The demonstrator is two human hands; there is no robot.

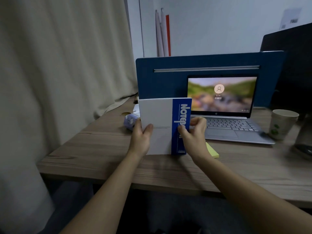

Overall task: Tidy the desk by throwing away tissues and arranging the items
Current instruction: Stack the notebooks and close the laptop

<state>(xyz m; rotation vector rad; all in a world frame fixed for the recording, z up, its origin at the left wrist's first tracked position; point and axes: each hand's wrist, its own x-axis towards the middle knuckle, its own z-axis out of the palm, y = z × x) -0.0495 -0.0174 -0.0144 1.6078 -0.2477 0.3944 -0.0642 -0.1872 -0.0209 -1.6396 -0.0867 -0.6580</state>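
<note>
A white notebook [160, 115] with a blue band along its right side stands upright on the wooden desk [101, 149], its lower edge on the desk top. My left hand [141, 137] grips its left edge, thumb on the cover. My right hand [192, 132] holds the blue band on the right. Behind the notebook's left side lies a small lilac tissue pack [130, 121] with something white beside it, mostly hidden. A yellow sticky-note pad [213, 151] lies just right of my right wrist.
An open laptop [226, 115] with a lit screen stands behind the notebook, against a blue desk divider [160, 76]. A paper cup [282, 124] and a dark object [303, 141] stand at the right. A curtain [67, 65] hangs at the left.
</note>
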